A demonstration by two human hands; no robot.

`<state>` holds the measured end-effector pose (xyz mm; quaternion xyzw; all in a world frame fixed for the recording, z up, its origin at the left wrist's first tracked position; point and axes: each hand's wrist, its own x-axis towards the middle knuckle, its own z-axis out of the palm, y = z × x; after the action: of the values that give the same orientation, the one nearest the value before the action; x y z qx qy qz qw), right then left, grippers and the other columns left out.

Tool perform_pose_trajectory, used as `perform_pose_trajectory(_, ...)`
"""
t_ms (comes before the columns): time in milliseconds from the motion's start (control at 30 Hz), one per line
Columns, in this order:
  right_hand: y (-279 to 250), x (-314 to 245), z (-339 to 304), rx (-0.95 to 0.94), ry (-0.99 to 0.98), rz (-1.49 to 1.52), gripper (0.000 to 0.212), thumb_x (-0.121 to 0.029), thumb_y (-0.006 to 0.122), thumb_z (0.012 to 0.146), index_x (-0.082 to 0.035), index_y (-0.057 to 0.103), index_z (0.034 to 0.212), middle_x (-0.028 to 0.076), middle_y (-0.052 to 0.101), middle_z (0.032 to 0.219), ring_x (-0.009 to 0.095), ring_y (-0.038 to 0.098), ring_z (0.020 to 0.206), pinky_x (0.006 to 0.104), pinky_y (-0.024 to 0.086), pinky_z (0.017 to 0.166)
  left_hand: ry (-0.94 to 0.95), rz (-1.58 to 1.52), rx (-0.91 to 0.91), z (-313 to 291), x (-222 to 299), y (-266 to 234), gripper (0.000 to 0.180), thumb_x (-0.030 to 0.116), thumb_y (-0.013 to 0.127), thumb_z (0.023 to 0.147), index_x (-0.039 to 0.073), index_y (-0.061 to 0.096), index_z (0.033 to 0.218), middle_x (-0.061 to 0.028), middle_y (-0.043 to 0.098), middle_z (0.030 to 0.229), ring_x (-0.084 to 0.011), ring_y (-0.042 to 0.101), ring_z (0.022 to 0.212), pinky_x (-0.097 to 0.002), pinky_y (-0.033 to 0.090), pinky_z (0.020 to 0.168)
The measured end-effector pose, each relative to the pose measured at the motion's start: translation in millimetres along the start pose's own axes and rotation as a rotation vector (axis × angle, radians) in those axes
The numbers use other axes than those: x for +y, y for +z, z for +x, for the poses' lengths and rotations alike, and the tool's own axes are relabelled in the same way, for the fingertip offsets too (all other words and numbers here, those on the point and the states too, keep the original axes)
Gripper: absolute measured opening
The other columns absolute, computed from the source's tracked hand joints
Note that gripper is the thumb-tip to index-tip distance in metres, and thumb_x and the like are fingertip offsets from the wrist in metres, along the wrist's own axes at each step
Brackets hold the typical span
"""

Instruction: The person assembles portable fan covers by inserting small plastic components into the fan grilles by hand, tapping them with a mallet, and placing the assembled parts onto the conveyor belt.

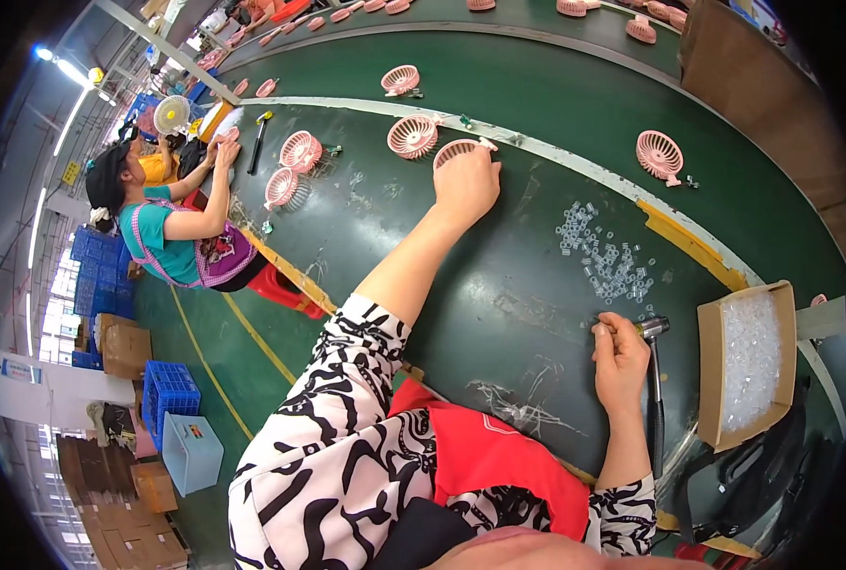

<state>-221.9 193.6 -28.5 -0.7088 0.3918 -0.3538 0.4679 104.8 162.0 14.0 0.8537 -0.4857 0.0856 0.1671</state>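
My left hand [468, 190] reaches across the green work surface, fingers curled over the edge of a pink round slatted fan cover [454, 150]. Just left of it lies another pink slatted cover [413, 137]. My right hand [620, 359] rests near the front, thumb and fingers pinched together; whatever is between the fingertips is too small to make out. Beside that hand lies a hammer [657, 380] with a black handle. Beyond the fingers, small clear plastic tube pieces [613, 271] are scattered in a loose pile.
An open cardboard box [711, 380] of clear pieces stands at right. More pink covers [301, 152] lie at left, and one cover [659, 155] is on the green belt [556, 85] beyond the pale rail. A co-worker [180, 223] works at left near another hammer [259, 142].
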Motion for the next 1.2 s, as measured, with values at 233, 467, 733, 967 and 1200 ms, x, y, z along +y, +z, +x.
perform_pose_trajectory(233, 2.8, -1.3, -0.8, 0.003, 0.047, 0.159, 0.016, -0.005, 0.060, 0.093, 0.005, 0.065, 0.105, 0.003, 0.063, 0.079, 0.005, 0.052, 0.058, 0.0216, 0.043, 0.053, 0.211, -0.425, 0.311, -9.8, -11.3, -22.0, 0.010, 0.012, 0.065, 0.083, 0.004, 0.069, 0.078, -0.0153, 0.067, 0.081, -0.0365, 0.064, 0.081, -0.0481, 0.049, 0.071)
perform_pose_trajectory(467, -3.9, 5.6, 1.8, -0.021, 0.161, 0.215, 0.019, -0.010, 0.058, 0.097, 0.003, 0.064, 0.108, 0.003, 0.065, 0.084, 0.004, 0.050, 0.059, 0.0199, 0.041, 0.053, 0.731, -0.719, 0.082, -118.5, 10.5, -69.9, 0.017, 0.000, 0.068, 0.079, 0.005, 0.069, 0.095, -0.0107, 0.068, 0.104, -0.0306, 0.064, 0.093, -0.0391, 0.053, 0.082)
perform_pose_trajectory(733, -3.7, 8.0, 0.9, 0.006, 0.068, 0.209, 0.019, -0.012, 0.058, 0.097, 0.002, 0.064, 0.108, 0.004, 0.066, 0.084, 0.004, 0.050, 0.058, 0.0195, 0.040, 0.053, 0.652, -0.618, -0.164, -209.9, 27.2, -46.2, 0.051, -0.004, 0.061, 0.071, -0.006, 0.054, 0.121, -0.0187, 0.055, 0.122, -0.0365, 0.053, 0.115, -0.0402, 0.047, 0.098)
perform_pose_trajectory(967, -7.7, -1.3, -8.0, 0.012, 0.185, 0.191, 0.020, -0.013, 0.059, 0.096, 0.003, 0.066, 0.107, 0.007, 0.068, 0.085, 0.005, 0.050, 0.057, 0.0202, 0.040, 0.051, 0.596, -0.865, -0.115, -206.0, 53.7, -28.7, 0.016, 0.007, 0.068, 0.083, -0.002, 0.058, 0.091, -0.0187, 0.058, 0.093, -0.0391, 0.057, 0.090, -0.0443, 0.048, 0.079)
perform_pose_trajectory(1200, 6.3, -45.8, -18.0, -0.163, 0.290, 0.335, 0.024, -0.013, 0.061, 0.094, 0.005, 0.062, 0.110, 0.010, 0.072, 0.091, 0.005, 0.049, 0.053, 0.0195, 0.039, 0.047, 0.425, -0.895, -0.119, -199.6, 45.8, -39.4, 0.025, -0.004, 0.071, 0.077, -0.003, 0.060, 0.100, -0.0197, 0.061, 0.101, -0.0363, 0.062, 0.092, -0.0409, 0.055, 0.073)
